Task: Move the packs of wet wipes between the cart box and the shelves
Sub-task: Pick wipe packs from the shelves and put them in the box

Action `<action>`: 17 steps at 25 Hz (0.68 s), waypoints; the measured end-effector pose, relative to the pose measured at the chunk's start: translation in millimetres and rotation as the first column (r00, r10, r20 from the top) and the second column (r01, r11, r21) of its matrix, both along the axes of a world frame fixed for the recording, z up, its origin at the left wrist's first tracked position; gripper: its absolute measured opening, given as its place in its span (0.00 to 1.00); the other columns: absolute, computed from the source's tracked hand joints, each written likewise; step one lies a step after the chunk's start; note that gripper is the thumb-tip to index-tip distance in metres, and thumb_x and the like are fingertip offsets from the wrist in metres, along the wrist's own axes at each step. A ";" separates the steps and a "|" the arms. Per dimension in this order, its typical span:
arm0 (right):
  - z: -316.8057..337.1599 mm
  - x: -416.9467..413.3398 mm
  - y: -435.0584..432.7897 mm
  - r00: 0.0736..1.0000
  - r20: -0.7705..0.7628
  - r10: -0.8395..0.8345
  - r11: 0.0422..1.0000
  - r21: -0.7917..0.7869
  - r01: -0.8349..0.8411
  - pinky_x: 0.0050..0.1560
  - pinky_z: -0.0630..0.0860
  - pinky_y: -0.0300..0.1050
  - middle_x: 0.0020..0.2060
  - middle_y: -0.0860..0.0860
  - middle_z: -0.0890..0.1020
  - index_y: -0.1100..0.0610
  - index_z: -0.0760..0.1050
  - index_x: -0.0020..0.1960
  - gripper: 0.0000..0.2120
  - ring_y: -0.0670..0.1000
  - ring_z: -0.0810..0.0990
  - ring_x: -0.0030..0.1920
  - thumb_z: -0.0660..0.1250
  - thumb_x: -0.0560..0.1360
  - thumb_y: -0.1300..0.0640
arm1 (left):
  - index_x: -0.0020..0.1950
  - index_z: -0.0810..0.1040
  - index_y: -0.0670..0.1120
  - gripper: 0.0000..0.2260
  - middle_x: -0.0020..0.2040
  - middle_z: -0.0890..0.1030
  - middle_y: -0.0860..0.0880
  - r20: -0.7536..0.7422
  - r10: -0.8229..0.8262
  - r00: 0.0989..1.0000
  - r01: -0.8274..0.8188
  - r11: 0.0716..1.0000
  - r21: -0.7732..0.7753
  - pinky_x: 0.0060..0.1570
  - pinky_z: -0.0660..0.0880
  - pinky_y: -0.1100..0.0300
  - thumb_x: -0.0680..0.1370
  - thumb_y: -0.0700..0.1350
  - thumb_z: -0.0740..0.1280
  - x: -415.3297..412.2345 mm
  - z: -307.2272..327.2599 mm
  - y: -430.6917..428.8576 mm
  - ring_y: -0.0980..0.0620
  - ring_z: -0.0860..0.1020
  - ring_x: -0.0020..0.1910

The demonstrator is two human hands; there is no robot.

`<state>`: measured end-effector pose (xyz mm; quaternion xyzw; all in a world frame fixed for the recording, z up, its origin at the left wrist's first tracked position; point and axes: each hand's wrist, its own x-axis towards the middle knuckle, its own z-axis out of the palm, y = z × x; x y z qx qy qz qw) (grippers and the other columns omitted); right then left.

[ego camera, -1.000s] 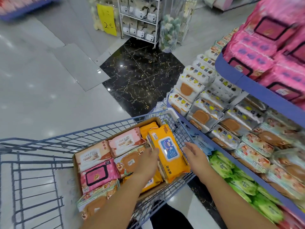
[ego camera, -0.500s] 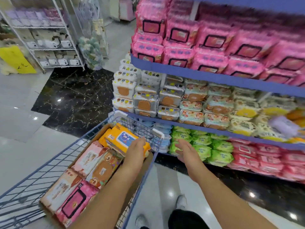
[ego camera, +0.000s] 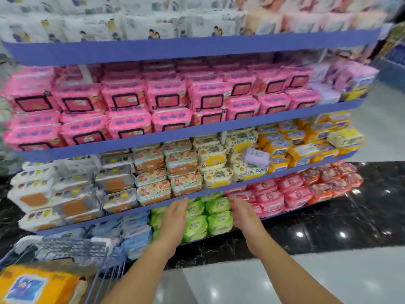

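Green packs (ego camera: 217,206) lie between the left grip (ego camera: 175,218) and right grip (ego camera: 245,216)

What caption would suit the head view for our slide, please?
Left hand and right hand, open, hover before green packs low on the shelves; an orange pack lies in the cart.

Blue shelf edges (ego camera: 197,49) front white packs (ego camera: 109,25) printed with small cartoon figures, pink packs (ego camera: 122,99) with black-framed lids, grey-white packs (ego camera: 72,200) with orange-brown lids, cream packs (ego camera: 213,160) with yellow lids, orange packs (ego camera: 311,151) and 1 lilac pack (ego camera: 256,156). On the lowest shelf lie pale-blue packs (ego camera: 135,235), lime-green packs (ego camera: 217,218) and red-pink packs (ego camera: 291,191). The cart pack (ego camera: 32,286) is orange with a blue label, the cart (ego camera: 99,279) wire blue, the floor (ego camera: 328,216) black marble veined pale.
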<state>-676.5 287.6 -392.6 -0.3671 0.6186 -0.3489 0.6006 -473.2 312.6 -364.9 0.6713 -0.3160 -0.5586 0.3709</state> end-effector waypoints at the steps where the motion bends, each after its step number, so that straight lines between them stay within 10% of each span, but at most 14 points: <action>1: 2.2 -26.6 -13.5 1.000 -0.001 -0.012 1.000 -0.014 0.012 0.70 0.70 0.53 0.68 0.48 0.75 0.49 0.69 0.72 0.22 0.51 0.75 0.65 0.58 0.83 0.42 | 0.78 0.67 0.50 0.24 0.76 0.71 0.50 0.004 -0.028 1.000 0.028 1.000 -0.006 0.73 0.66 0.48 0.85 0.59 0.57 -24.9 0.6 -17.0 0.49 0.70 0.73; 13: 9.0 -274.1 -190.7 0.977 -0.092 -0.192 0.981 0.007 0.194 0.72 0.68 0.59 0.71 0.47 0.72 0.47 0.67 0.75 0.28 0.52 0.73 0.69 0.60 0.80 0.36 | 0.70 0.71 0.52 0.16 0.66 0.71 0.53 0.090 -0.249 0.964 0.248 0.968 0.026 0.62 0.66 0.53 0.86 0.57 0.56 -240.6 -7.4 -221.9 0.51 0.71 0.64; 17: -14.1 -320.5 -259.8 0.958 -0.083 -0.275 0.957 0.069 0.281 0.61 0.75 0.49 0.61 0.47 0.78 0.50 0.74 0.67 0.16 0.48 0.78 0.59 0.61 0.82 0.45 | 0.65 0.74 0.53 0.15 0.61 0.71 0.52 0.096 -0.267 0.959 0.257 0.961 0.107 0.61 0.68 0.50 0.85 0.59 0.58 -271.9 -38.4 -313.7 0.50 0.74 0.60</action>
